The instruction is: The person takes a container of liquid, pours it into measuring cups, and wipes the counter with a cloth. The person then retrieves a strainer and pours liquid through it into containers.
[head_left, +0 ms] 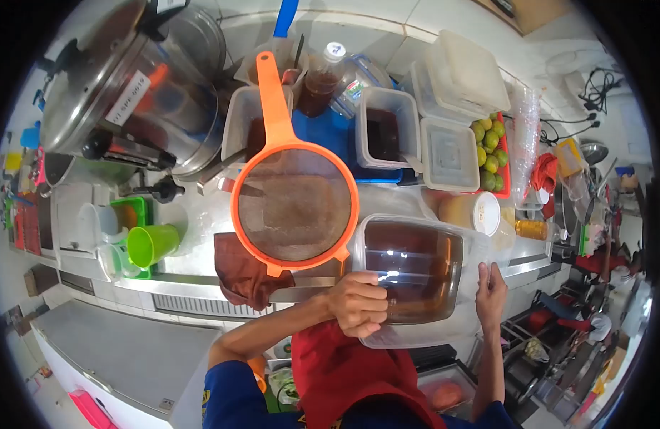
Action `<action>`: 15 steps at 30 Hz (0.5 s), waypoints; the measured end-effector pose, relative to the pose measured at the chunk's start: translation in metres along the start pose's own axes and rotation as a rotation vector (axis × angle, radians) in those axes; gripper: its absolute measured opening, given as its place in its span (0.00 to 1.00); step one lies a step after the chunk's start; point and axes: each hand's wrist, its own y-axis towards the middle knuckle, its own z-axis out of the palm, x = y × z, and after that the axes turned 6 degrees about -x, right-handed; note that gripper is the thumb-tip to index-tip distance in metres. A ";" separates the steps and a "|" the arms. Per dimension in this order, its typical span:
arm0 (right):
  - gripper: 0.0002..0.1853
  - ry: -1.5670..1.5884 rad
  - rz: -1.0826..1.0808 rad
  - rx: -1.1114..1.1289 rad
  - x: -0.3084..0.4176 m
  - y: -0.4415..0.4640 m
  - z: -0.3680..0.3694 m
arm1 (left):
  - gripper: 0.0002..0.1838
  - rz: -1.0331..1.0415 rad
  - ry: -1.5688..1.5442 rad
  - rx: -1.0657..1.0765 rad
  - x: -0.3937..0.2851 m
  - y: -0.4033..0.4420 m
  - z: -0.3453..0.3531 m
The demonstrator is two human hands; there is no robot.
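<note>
Between both hands (423,300) | clear rectangular container (468,257) | dark brown liquid (413,275)

Near the left end of the steel surface (190,225), a bright green plastic cup (152,246) stands by a green plastic tray (141,213). A large shiny vessel (162,107) with a white label occupies the far left corner. A dark brown cloth (242,268) hangs over the near edge. Toward the far edge, a clear bottle with a white cap (320,86) holds dark liquid. Farther right, stacked translucent plastic boxes (464,71) stand near green and yellowish citrus fruits (490,154) in a red plastic basket (506,163). A round white-lidded tub (485,214) stands nearer the near edge, and a black cable (600,89) hangs beyond the far right corner.
</note>
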 end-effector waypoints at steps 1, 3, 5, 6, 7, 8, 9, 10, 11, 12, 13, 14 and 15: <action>0.22 0.023 0.034 -0.025 -0.001 0.000 0.001 | 0.15 0.017 -0.025 0.001 -0.001 0.002 0.000; 0.22 0.030 0.032 -0.029 -0.002 -0.002 0.000 | 0.17 0.050 -0.042 0.000 -0.004 0.006 0.005; 0.22 0.042 0.040 -0.029 -0.005 -0.007 -0.006 | 0.21 0.103 -0.044 -0.106 -0.012 0.008 0.018; 0.22 0.026 0.044 -0.038 -0.008 -0.007 -0.011 | 0.22 0.098 -0.072 -0.066 -0.015 0.008 0.015; 0.22 0.014 0.048 -0.048 -0.007 -0.006 -0.016 | 0.22 0.093 -0.066 -0.072 -0.018 0.010 0.015; 0.22 -0.015 -0.014 -0.065 0.002 -0.007 -0.022 | 0.22 0.097 -0.082 -0.095 -0.021 0.013 0.016; 0.22 -0.013 -0.021 -0.056 0.007 -0.007 -0.030 | 0.22 0.101 -0.092 -0.118 -0.025 0.017 0.017; 0.21 0.002 0.008 -0.055 0.011 -0.006 -0.038 | 0.22 0.106 -0.096 -0.149 -0.029 0.023 0.017; 0.21 0.019 0.039 -0.055 0.016 -0.006 -0.046 | 0.22 0.104 -0.083 -0.146 -0.035 0.029 0.016; 0.20 0.040 0.099 -0.050 0.022 -0.005 -0.054 | 0.23 0.105 -0.075 -0.175 -0.040 0.036 0.014; 0.20 0.002 0.020 -0.042 0.021 -0.003 -0.065 | 0.23 0.109 -0.068 -0.205 -0.043 0.042 0.013; 0.20 -0.004 0.006 -0.031 0.029 -0.002 -0.074 | 0.23 0.110 -0.068 -0.247 -0.047 0.046 0.013; 0.20 -0.010 -0.008 -0.021 0.037 -0.002 -0.084 | 0.23 0.115 -0.063 -0.248 -0.050 0.050 0.010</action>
